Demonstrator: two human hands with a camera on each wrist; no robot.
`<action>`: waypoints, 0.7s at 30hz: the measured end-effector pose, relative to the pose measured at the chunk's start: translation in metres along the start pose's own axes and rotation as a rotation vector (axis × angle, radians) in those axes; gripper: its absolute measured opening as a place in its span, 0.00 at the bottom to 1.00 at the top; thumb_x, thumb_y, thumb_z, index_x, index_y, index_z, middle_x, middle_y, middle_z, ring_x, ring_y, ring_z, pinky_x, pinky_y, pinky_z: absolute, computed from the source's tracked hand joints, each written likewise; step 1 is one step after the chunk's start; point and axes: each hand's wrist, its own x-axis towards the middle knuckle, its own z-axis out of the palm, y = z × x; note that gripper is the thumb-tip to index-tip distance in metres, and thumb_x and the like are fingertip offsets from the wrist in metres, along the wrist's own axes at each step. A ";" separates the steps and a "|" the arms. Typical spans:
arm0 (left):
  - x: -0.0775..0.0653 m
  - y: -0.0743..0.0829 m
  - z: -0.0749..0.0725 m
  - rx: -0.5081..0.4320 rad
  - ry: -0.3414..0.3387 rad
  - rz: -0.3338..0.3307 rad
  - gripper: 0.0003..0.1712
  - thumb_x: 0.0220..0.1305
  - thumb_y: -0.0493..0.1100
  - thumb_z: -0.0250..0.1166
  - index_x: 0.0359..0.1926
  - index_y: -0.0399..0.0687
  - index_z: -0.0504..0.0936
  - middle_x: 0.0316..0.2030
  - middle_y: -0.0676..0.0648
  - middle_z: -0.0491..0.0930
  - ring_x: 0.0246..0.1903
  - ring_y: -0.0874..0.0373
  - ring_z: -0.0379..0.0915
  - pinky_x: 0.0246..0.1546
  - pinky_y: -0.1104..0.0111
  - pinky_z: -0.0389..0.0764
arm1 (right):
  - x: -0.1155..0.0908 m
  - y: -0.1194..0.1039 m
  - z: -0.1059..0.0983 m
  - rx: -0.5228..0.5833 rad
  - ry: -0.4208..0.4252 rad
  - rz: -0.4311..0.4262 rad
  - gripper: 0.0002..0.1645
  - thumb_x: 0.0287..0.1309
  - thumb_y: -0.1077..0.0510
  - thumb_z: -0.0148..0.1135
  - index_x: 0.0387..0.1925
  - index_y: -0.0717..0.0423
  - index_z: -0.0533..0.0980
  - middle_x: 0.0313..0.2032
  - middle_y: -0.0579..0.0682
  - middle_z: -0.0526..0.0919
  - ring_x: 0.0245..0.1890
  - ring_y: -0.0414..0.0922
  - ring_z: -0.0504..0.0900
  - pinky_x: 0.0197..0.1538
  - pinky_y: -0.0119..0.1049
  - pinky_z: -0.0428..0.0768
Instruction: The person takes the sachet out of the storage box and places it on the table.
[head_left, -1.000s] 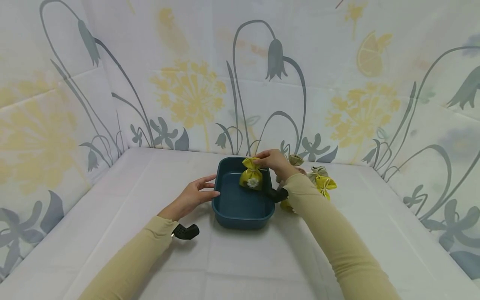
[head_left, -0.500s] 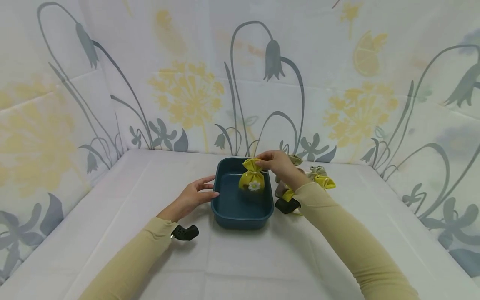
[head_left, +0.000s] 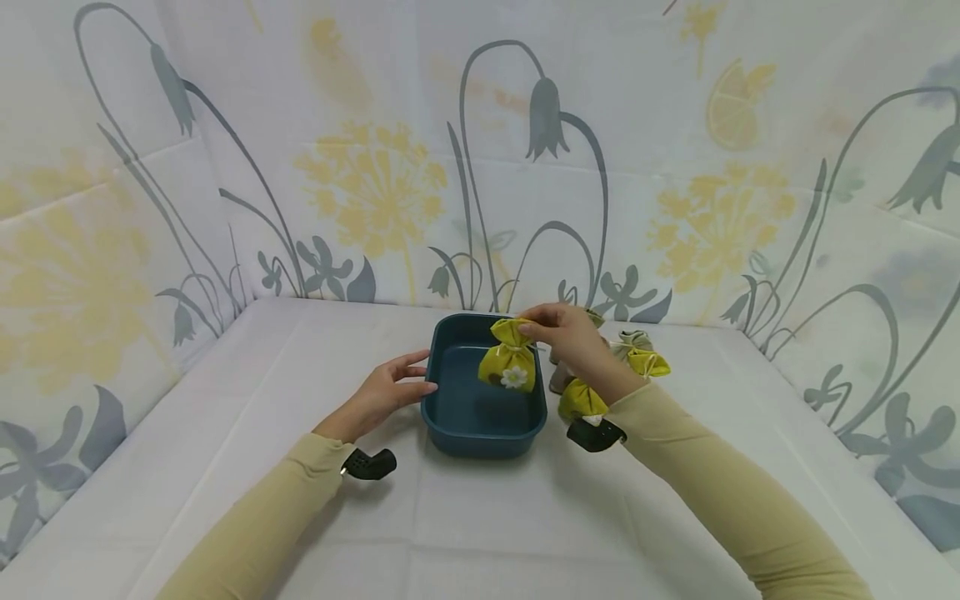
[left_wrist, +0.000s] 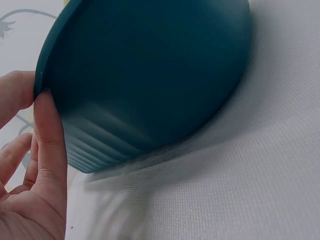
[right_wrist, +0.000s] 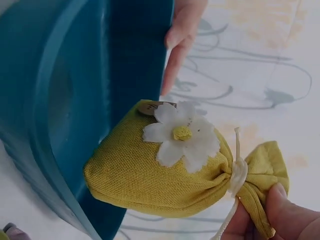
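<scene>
My right hand (head_left: 566, 333) pinches the gathered neck of a yellow cloth drawstring pouch (head_left: 508, 358). The pouch hangs over the right half of a dark blue plastic bin (head_left: 480, 446). Seen from the right wrist, the pouch (right_wrist: 160, 170) carries a white fabric flower and a small brown tag, and a pale cord ties its neck. My left hand (head_left: 378, 396) is at the bin's left side. In the left wrist view, its thumb and a finger (left_wrist: 47, 130) pinch the bin's rim (left_wrist: 45, 65), with the other fingers loosely bent.
To the right of the bin, partly behind my right hand and wrist, stand several more pouches: a yellow pouch (head_left: 581, 400), another yellow one (head_left: 648, 362) and a greyish one (head_left: 636, 340). Everything rests on a white cloth-covered table (head_left: 480, 525) before a flower-printed fabric backdrop (head_left: 382, 183).
My right hand and the pouch have shifted slightly right, and the pouch has turned a little. My right forearm has swung right, uncovering a yellow pouch beside the bin. My left hand stays put.
</scene>
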 end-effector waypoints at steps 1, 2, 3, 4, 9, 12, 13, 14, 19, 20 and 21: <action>0.000 0.000 0.000 0.001 0.005 -0.004 0.41 0.55 0.40 0.69 0.68 0.51 0.62 0.58 0.38 0.65 0.48 0.50 0.73 0.51 0.59 0.74 | -0.003 0.000 -0.001 0.002 0.004 -0.005 0.15 0.62 0.56 0.58 0.47 0.59 0.77 0.43 0.53 0.81 0.47 0.48 0.76 0.56 0.45 0.71; 0.000 0.000 0.000 0.003 0.010 -0.008 0.41 0.55 0.40 0.70 0.68 0.51 0.63 0.58 0.38 0.66 0.48 0.50 0.73 0.51 0.59 0.74 | -0.005 -0.001 -0.002 0.003 0.008 -0.011 0.15 0.62 0.56 0.58 0.47 0.60 0.77 0.43 0.53 0.81 0.47 0.48 0.76 0.55 0.45 0.71; 0.001 0.000 0.000 0.002 0.014 -0.011 0.41 0.54 0.40 0.70 0.68 0.52 0.63 0.58 0.38 0.66 0.48 0.50 0.74 0.51 0.59 0.74 | -0.007 -0.001 -0.002 0.007 0.016 -0.015 0.14 0.62 0.56 0.58 0.47 0.59 0.78 0.43 0.53 0.81 0.47 0.48 0.77 0.55 0.45 0.72; 0.001 0.000 0.000 0.003 0.014 -0.009 0.41 0.54 0.39 0.70 0.68 0.51 0.63 0.58 0.38 0.66 0.48 0.50 0.74 0.51 0.59 0.74 | -0.009 -0.001 -0.003 0.006 0.019 -0.025 0.14 0.62 0.57 0.58 0.47 0.60 0.78 0.43 0.53 0.81 0.46 0.48 0.77 0.54 0.45 0.72; 0.000 0.000 0.001 -0.004 0.007 -0.005 0.41 0.55 0.39 0.69 0.68 0.50 0.62 0.58 0.37 0.66 0.49 0.50 0.73 0.51 0.60 0.74 | -0.021 -0.002 -0.006 0.025 0.044 -0.055 0.14 0.62 0.58 0.59 0.45 0.62 0.78 0.41 0.53 0.81 0.44 0.47 0.77 0.53 0.45 0.73; -0.001 0.001 0.001 -0.006 0.002 0.000 0.41 0.55 0.39 0.69 0.68 0.49 0.61 0.58 0.37 0.65 0.48 0.52 0.74 0.51 0.60 0.74 | -0.029 -0.002 -0.009 0.031 0.053 -0.073 0.14 0.61 0.58 0.59 0.45 0.63 0.78 0.40 0.53 0.81 0.43 0.47 0.77 0.50 0.42 0.75; -0.001 0.001 0.002 -0.009 0.000 0.001 0.41 0.56 0.39 0.69 0.68 0.49 0.61 0.58 0.37 0.65 0.47 0.52 0.74 0.51 0.60 0.74 | -0.032 -0.002 -0.010 0.030 0.058 -0.075 0.14 0.61 0.57 0.60 0.45 0.63 0.78 0.40 0.52 0.81 0.42 0.46 0.77 0.48 0.39 0.76; -0.002 0.001 0.002 -0.010 -0.003 0.003 0.41 0.56 0.39 0.68 0.69 0.49 0.61 0.58 0.36 0.65 0.47 0.52 0.74 0.51 0.60 0.74 | -0.034 -0.002 -0.011 0.035 0.060 -0.081 0.14 0.61 0.58 0.59 0.44 0.63 0.78 0.41 0.53 0.80 0.42 0.46 0.77 0.47 0.37 0.76; -0.002 0.002 0.002 -0.015 -0.014 0.000 0.40 0.57 0.38 0.67 0.69 0.49 0.60 0.59 0.36 0.64 0.47 0.53 0.74 0.52 0.60 0.73 | -0.049 -0.001 -0.016 0.035 0.071 -0.080 0.14 0.61 0.57 0.59 0.44 0.63 0.78 0.39 0.52 0.81 0.41 0.46 0.77 0.42 0.31 0.77; -0.002 0.002 0.001 -0.012 -0.013 -0.001 0.40 0.57 0.38 0.67 0.69 0.49 0.60 0.59 0.36 0.64 0.47 0.53 0.74 0.51 0.60 0.73 | -0.051 -0.001 -0.016 0.041 0.072 -0.083 0.14 0.61 0.58 0.59 0.44 0.64 0.78 0.39 0.52 0.81 0.40 0.45 0.77 0.42 0.31 0.77; -0.002 0.002 0.001 -0.011 -0.011 -0.002 0.40 0.57 0.38 0.68 0.69 0.50 0.60 0.59 0.36 0.64 0.47 0.53 0.74 0.51 0.60 0.74 | -0.054 -0.001 -0.017 0.041 0.073 -0.083 0.14 0.61 0.58 0.59 0.44 0.64 0.78 0.39 0.52 0.81 0.40 0.45 0.77 0.42 0.31 0.77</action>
